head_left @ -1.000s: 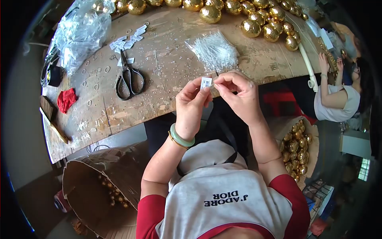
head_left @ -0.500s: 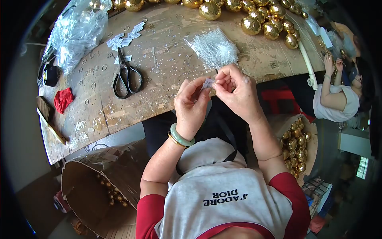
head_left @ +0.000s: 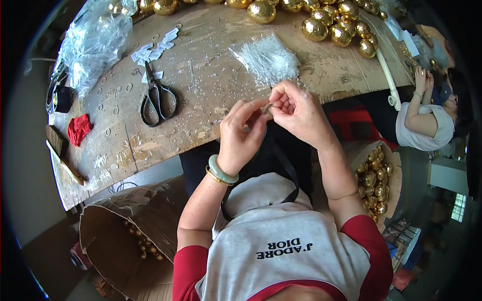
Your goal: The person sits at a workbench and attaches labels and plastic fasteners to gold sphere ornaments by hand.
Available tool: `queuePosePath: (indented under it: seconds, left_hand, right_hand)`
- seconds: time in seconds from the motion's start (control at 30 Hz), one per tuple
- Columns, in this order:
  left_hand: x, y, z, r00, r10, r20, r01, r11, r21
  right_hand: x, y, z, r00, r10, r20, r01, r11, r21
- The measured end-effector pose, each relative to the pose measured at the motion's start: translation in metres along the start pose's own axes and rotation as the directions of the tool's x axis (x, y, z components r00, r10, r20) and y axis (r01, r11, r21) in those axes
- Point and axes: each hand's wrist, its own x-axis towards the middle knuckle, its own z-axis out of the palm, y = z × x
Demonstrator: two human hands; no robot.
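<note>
My left hand (head_left: 241,133) and my right hand (head_left: 301,118) meet fingertip to fingertip just past the table's front edge. Both are closed in a pinch. Half a second ago a small white printed tag showed in my left fingers; now the fingers hide nearly all of what lies between them. What my right fingertips pinch is too small to make out. Just beyond my hands lies a clear bag of thin transparent strands (head_left: 268,59). Black-handled scissors (head_left: 158,98) rest on the table to the left, with a pile of small white tags (head_left: 154,51) beyond them.
Gold balls (head_left: 315,30) line the table's (head_left: 201,120) far side. A plastic bag heap (head_left: 98,55), red cloth (head_left: 79,130) and brush (head_left: 64,155) lie at left. Boxes of gold balls (head_left: 369,178) (head_left: 135,251) stand below. A co-worker (head_left: 427,115) sits at right.
The tag visible between my fingers before is now mostly hidden. My left hand has turned and moved slightly left and down. The co-worker's hands have come closer together.
</note>
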Motion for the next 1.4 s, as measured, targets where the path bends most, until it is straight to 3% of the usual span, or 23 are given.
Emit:
queuePosePath:
  seconds: [0.07, 0.13, 0.2, 0.3, 0.33, 0.4, 0.43, 0.47, 0.5, 0.53, 0.7, 0.77, 0.8, 0.87, 0.97, 1.07, 1.17, 1.23, 1.27, 1.33, 1.4]
  left_hand:
    - [-0.003, -0.010, -0.003, 0.977, -0.192, 0.088, 0.210, 0.934, -0.291]
    - [0.000, -0.011, -0.011, 0.926, -0.320, 0.199, 0.375, 0.831, -0.411]
    - [0.003, -0.011, -0.009, 0.927, -0.294, 0.232, 0.371, 0.805, -0.463]
    - [0.009, -0.019, -0.013, 0.919, -0.289, 0.269, 0.386, 0.804, -0.452]
    - [0.011, -0.022, -0.014, 0.906, -0.317, 0.280, 0.417, 0.785, -0.459]
    - [0.017, -0.017, -0.007, 0.970, -0.211, 0.124, 0.239, 0.925, -0.296]
    - [0.021, -0.011, -0.009, 0.997, -0.015, 0.080, 0.014, 1.000, 0.012]
    - [0.025, -0.006, -0.009, 0.996, -0.007, 0.084, 0.005, 1.000, 0.018]
    - [0.029, -0.002, -0.008, 0.994, 0.094, 0.061, -0.100, 0.990, 0.096]
    - [0.032, 0.000, -0.006, 0.980, 0.195, 0.047, -0.200, 0.964, 0.174]
    - [0.046, -0.010, 0.002, 0.995, 0.074, 0.072, -0.078, 0.996, 0.045]
    - [0.057, -0.012, 0.005, 0.993, -0.030, 0.113, 0.037, 0.998, -0.059]
    - [0.064, -0.017, 0.007, 0.993, -0.030, 0.114, 0.037, 0.998, -0.056]
    - [0.086, -0.027, 0.014, 0.983, 0.100, 0.155, -0.098, 0.995, -0.022]
    - [0.141, -0.009, 0.021, 0.964, 0.175, 0.200, -0.207, 0.966, 0.155]
    - [0.202, -0.054, 0.037, 0.917, 0.369, 0.148, -0.392, 0.773, 0.499]
    - [0.245, -0.068, 0.054, 0.934, 0.304, 0.190, -0.352, 0.681, 0.642]
    - [0.259, -0.072, 0.063, 0.954, 0.241, 0.178, -0.285, 0.547, 0.787]
    - [0.265, -0.075, 0.065, 0.954, 0.241, 0.176, -0.284, 0.548, 0.787]
    - [0.270, -0.078, 0.066, 0.980, 0.087, 0.177, -0.193, 0.610, 0.768]
    - [0.264, -0.080, 0.062, 0.974, 0.150, 0.171, -0.227, 0.689, 0.688]
  right_hand:
    - [-0.002, 0.005, -0.002, 0.999, 0.038, 0.013, -0.039, 0.996, 0.076]
    - [-0.004, 0.015, -0.003, 0.991, 0.102, 0.091, -0.120, 0.969, 0.217]
    - [-0.005, 0.017, -0.003, 0.979, 0.099, 0.177, -0.141, 0.961, 0.239]
    - [-0.005, 0.028, 0.007, 0.980, 0.074, 0.184, -0.145, 0.899, 0.414]
    - [-0.001, 0.032, 0.011, 0.992, 0.026, 0.126, -0.082, 0.882, 0.464]
    - [0.001, 0.035, 0.007, 0.965, 0.137, 0.223, -0.229, 0.853, 0.468]
    - [0.003, 0.037, 0.006, 0.969, 0.126, 0.214, -0.216, 0.854, 0.473]
    - [0.004, 0.041, 0.006, 0.959, 0.108, 0.264, -0.251, 0.760, 0.599]
    - [0.006, 0.045, 0.006, 0.947, 0.083, 0.312, -0.289, 0.646, 0.706]
    - [0.008, 0.050, 0.007, 0.949, 0.078, 0.306, -0.282, 0.643, 0.712]
    - [0.018, 0.058, -0.001, 0.948, 0.075, 0.310, -0.300, 0.543, 0.785]
    - [0.022, 0.059, -0.008, 0.951, 0.074, 0.300, -0.284, 0.592, 0.754]
    - [0.023, 0.061, -0.012, 0.953, 0.073, 0.292, -0.269, 0.645, 0.716]
    - [0.026, 0.065, -0.021, 0.952, 0.107, 0.287, -0.290, 0.615, 0.733]
    - [0.028, 0.063, -0.039, 0.987, 0.142, 0.081, -0.162, 0.793, 0.587]
    - [0.026, 0.086, -0.042, 0.995, 0.097, 0.015, -0.088, 0.814, 0.574]
    - [0.018, 0.088, -0.049, 0.987, 0.157, -0.027, -0.121, 0.850, 0.513]
    - [0.011, 0.091, -0.053, 0.982, 0.175, -0.068, -0.120, 0.864, 0.489]
    - [0.008, 0.094, -0.057, 0.983, 0.168, -0.073, -0.118, 0.885, 0.450]
    - [0.004, 0.096, -0.063, 0.984, 0.162, -0.072, -0.119, 0.905, 0.409]
    - [0.001, 0.093, -0.067, 0.981, 0.168, -0.099, -0.119, 0.919, 0.375]
